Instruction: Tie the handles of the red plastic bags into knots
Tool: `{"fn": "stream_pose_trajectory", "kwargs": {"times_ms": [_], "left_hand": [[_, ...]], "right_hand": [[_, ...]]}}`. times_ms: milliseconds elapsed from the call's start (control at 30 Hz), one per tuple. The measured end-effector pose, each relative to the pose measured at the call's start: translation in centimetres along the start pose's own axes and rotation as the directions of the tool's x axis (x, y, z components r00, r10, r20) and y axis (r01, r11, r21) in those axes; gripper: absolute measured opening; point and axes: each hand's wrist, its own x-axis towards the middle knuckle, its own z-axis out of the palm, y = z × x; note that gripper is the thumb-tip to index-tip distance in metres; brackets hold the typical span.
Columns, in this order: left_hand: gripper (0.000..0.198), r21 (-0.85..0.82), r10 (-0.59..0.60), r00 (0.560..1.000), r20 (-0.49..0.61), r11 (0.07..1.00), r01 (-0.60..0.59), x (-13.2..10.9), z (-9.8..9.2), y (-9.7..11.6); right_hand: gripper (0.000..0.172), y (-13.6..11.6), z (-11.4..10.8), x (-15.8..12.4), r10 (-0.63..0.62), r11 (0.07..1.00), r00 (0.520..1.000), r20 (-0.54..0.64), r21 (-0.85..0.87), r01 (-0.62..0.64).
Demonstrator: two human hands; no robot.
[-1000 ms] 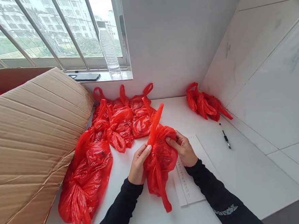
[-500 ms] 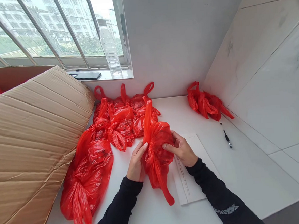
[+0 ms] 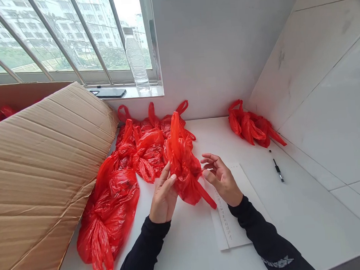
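Note:
A crumpled red plastic bag point(image 3: 184, 167) stands between my two hands above the white counter point(image 3: 296, 209). My left hand point(image 3: 163, 196) presses its thumb and fingers against the bag's left side. My right hand point(image 3: 222, 180) pinches the bag's right edge with its thumb, the other fingers spread. One bag handle point(image 3: 175, 129) sticks up and another strip point(image 3: 206, 197) hangs down to the right.
Several red bags point(image 3: 144, 147) lie by the wall, a larger one point(image 3: 110, 216) at the left. A cardboard box flap point(image 3: 38, 178) leans at the left. More red bags point(image 3: 253, 125), a pen point(image 3: 278, 172), a written paper sheet point(image 3: 232, 222), a water bottle point(image 3: 137, 60) and a phone point(image 3: 108, 92) are around.
The bag has been moved away from me toward the pile and bunched tighter. My right hand's fingers have opened from a full grip to a light pinch.

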Motion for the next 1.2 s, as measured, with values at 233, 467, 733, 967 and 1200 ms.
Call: {"fn": "stream_pose_trajectory", "kwargs": {"times_ms": [233,467,733,967,1200], "left_hand": [[0.038,0.310,0.045,0.981,0.190,0.945,-0.103,-0.3,0.2,-0.3],[0.056,0.306,-0.168,0.984,0.055,0.941,0.144,0.0,0.0,-0.6],[0.085,0.305,-0.128,0.982,0.137,0.949,0.081,-0.3,0.2,-1.3],[0.082,0.219,0.009,0.993,0.115,0.975,-0.034,0.0,0.1,-1.6],[0.080,0.213,-0.034,0.991,0.129,0.977,0.005,0.0,0.1,-1.1]], "right_hand": [[0.031,0.1,0.4,0.3,0.025,0.982,1.000,0.002,0.185,-0.025],[0.028,0.9,0.0,0.5,0.183,0.869,0.982,0.042,0.460,-0.182],[0.028,1.2,-0.1,0.7,0.201,0.884,0.979,0.029,0.425,-0.194],[0.038,-0.2,-0.3,0.4,0.145,0.910,0.979,0.141,0.370,-0.187],[0.045,0.2,-0.6,0.5,0.126,0.880,0.976,0.176,0.435,-0.192]]}}
